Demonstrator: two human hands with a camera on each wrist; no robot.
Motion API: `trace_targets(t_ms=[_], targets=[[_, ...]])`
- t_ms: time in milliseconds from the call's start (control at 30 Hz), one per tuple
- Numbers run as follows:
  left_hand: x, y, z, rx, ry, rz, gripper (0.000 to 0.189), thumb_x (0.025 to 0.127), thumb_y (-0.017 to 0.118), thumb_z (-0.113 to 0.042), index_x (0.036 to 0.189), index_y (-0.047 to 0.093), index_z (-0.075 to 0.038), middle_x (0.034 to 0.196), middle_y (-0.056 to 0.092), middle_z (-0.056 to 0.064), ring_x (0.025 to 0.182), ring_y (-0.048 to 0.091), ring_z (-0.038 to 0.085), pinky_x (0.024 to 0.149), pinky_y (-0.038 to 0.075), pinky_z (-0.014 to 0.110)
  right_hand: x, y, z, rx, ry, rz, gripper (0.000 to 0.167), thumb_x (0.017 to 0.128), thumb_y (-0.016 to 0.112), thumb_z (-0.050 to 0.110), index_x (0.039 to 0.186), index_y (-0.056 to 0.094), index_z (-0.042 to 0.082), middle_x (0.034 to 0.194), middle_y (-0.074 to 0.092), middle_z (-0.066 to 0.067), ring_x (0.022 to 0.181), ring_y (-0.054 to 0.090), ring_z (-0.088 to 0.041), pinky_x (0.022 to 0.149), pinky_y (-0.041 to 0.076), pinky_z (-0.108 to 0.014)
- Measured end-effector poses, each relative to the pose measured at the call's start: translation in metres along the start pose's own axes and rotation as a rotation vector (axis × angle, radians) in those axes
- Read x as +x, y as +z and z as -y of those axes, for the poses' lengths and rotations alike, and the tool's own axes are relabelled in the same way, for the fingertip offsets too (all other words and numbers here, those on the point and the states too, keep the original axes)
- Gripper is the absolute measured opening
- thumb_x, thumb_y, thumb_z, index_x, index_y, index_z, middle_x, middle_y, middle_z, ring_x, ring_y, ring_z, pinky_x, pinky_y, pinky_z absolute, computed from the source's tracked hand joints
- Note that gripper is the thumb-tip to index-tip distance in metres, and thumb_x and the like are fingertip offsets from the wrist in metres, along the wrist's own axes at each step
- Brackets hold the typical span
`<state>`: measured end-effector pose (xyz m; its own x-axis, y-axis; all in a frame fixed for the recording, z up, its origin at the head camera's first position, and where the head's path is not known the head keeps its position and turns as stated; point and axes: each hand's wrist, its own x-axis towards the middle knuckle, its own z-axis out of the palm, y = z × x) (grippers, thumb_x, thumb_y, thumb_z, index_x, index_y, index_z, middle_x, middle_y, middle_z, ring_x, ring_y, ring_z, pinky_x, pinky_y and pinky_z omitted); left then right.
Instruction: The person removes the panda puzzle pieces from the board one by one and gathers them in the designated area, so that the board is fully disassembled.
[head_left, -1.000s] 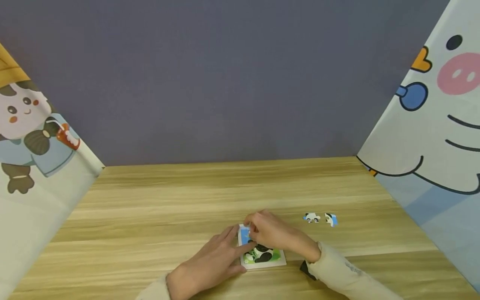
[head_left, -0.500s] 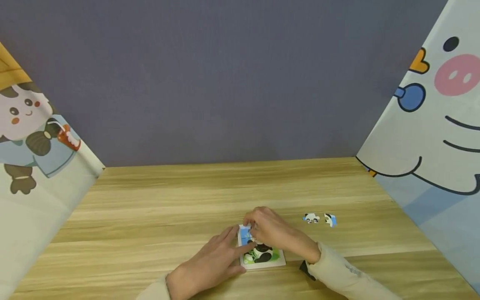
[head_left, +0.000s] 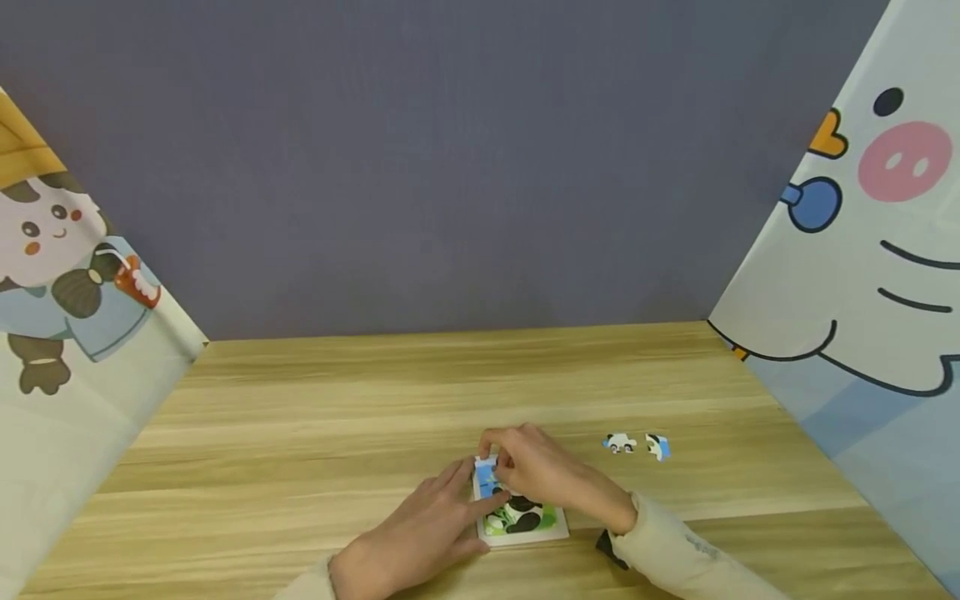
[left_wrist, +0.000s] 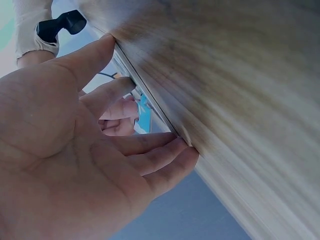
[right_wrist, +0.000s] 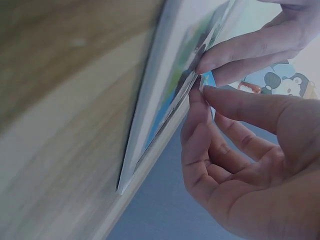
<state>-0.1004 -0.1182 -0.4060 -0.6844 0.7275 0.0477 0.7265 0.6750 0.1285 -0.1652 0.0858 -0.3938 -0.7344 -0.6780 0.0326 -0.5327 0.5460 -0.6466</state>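
Observation:
A panda jigsaw puzzle in a white-bordered tray (head_left: pixel 527 539) lies flat on the table, partly covered by both hands. My left hand (head_left: pixel 420 525) rests along the tray's left edge, fingers extended, with the index finger reaching over the picture. At the upper left of the picture, my right hand (head_left: pixel 543 467) pinches a small puzzle piece (right_wrist: pixel 202 84) between thumb and index finger; most of it is hidden. The left wrist view shows blue puzzle surface (left_wrist: pixel 145 116) beside the right fingertips. Two loose pieces, a panda face (head_left: pixel 619 443) and a blue-edged piece (head_left: pixel 657 447), lie to the right.
The wood-grain table (head_left: pixel 322 417) runs back to a grey wall panel (head_left: pixel 450 167). Printed cartoon panels stand at the left (head_left: pixel 75 275) and right (head_left: pixel 885 275). A black object (head_left: pixel 611 550) shows at the right sleeve's cuff.
The head view has tilted slightly, so the scene sits a little lower. My right fingers have shifted slightly at the tray's upper left. The left hand stays on the tray's edge.

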Motion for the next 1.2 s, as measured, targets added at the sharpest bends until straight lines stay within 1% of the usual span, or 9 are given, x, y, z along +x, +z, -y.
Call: trace_targets(t_ms=[133, 333, 500, 567, 667, 800, 933, 1067, 1200], targets=[[0.0, 0.0, -0.001, -0.001, -0.011, 0.023, 0.059, 0.094, 0.064, -0.048, 0.149, 0.048, -0.032, 0.152, 0.04, 0.019, 0.137, 0.042, 0.035, 0.093, 0.052, 0.05, 0.0, -0.001, 0.0, 0.011, -0.009, 0.002, 0.024, 0.088, 0.061, -0.01, 0.106, 0.066, 0.004, 0.075, 0.069, -0.003, 0.052, 0.055, -0.002, 0.048, 0.046, -0.017], [0.001, 0.0, 0.0, 0.01, 0.006, 0.005, 0.059, 0.094, 0.065, -0.046, 0.148, 0.048, -0.031, 0.151, 0.041, 0.019, 0.136, 0.043, 0.035, 0.091, 0.053, 0.049, 0.001, -0.002, 0.001, -0.006, 0.009, 0.009, 0.022, 0.088, 0.065, -0.008, 0.106, 0.066, 0.006, 0.071, 0.066, 0.002, 0.052, 0.055, -0.002, 0.047, 0.046, -0.017], [0.001, 0.0, -0.001, 0.009, 0.003, 0.005, 0.06, 0.093, 0.066, -0.046, 0.148, 0.048, -0.031, 0.151, 0.041, 0.019, 0.136, 0.043, 0.035, 0.091, 0.053, 0.049, 0.0, -0.002, 0.002, 0.003, 0.012, 0.015, 0.021, 0.089, 0.065, -0.006, 0.106, 0.066, 0.006, 0.07, 0.066, 0.002, 0.051, 0.055, -0.002, 0.047, 0.047, -0.017], [0.001, 0.0, -0.001, 0.006, -0.001, 0.001, 0.059, 0.093, 0.066, -0.046, 0.148, 0.049, -0.031, 0.151, 0.041, 0.019, 0.136, 0.043, 0.035, 0.091, 0.053, 0.049, -0.001, -0.005, 0.002, 0.003, 0.0, -0.004, 0.02, 0.09, 0.065, -0.006, 0.106, 0.067, 0.005, 0.071, 0.067, 0.001, 0.051, 0.055, -0.002, 0.048, 0.047, -0.018], [0.001, 0.0, -0.001, 0.012, -0.006, -0.008, 0.058, 0.093, 0.066, -0.046, 0.147, 0.051, -0.031, 0.151, 0.041, 0.021, 0.137, 0.043, 0.036, 0.091, 0.053, 0.05, -0.002, -0.014, 0.002, -0.02, -0.012, -0.071, 0.02, 0.09, 0.066, -0.006, 0.106, 0.067, 0.006, 0.072, 0.067, -0.002, 0.051, 0.054, -0.002, 0.051, 0.048, -0.019], [0.001, 0.0, -0.002, -0.001, -0.017, -0.006, 0.058, 0.093, 0.066, -0.046, 0.146, 0.051, -0.031, 0.15, 0.041, 0.025, 0.137, 0.043, 0.039, 0.093, 0.052, 0.051, -0.006, -0.028, 0.001, -0.047, 0.023, -0.152, 0.019, 0.092, 0.066, -0.002, 0.106, 0.066, 0.011, 0.074, 0.069, -0.003, 0.054, 0.055, -0.004, 0.054, 0.049, -0.022], [0.002, 0.0, -0.002, -0.01, -0.025, -0.002, 0.058, 0.093, 0.067, -0.045, 0.146, 0.051, -0.031, 0.149, 0.041, 0.027, 0.136, 0.043, 0.039, 0.094, 0.052, 0.052, -0.012, -0.037, -0.002, -0.048, 0.052, -0.168, 0.018, 0.094, 0.065, 0.001, 0.108, 0.066, 0.012, 0.077, 0.07, -0.001, 0.059, 0.059, -0.007, 0.055, 0.05, -0.023], [0.001, 0.0, -0.002, -0.001, -0.027, -0.005, 0.058, 0.092, 0.067, -0.046, 0.146, 0.052, -0.031, 0.149, 0.042, 0.027, 0.135, 0.044, 0.039, 0.092, 0.053, 0.051, -0.019, -0.044, -0.008, -0.064, 0.031, -0.201, 0.019, 0.093, 0.066, 0.0, 0.108, 0.066, 0.011, 0.077, 0.069, 0.001, 0.063, 0.063, -0.009, 0.057, 0.051, -0.023], [0.0, 0.0, -0.003, 0.001, -0.027, -0.013, 0.057, 0.093, 0.067, -0.046, 0.146, 0.052, -0.03, 0.148, 0.041, 0.028, 0.135, 0.044, 0.039, 0.093, 0.052, 0.051, -0.027, -0.051, -0.013, -0.074, 0.031, -0.22, 0.019, 0.093, 0.065, 0.001, 0.108, 0.067, 0.013, 0.078, 0.07, 0.002, 0.064, 0.064, -0.009, 0.057, 0.052, -0.024]])
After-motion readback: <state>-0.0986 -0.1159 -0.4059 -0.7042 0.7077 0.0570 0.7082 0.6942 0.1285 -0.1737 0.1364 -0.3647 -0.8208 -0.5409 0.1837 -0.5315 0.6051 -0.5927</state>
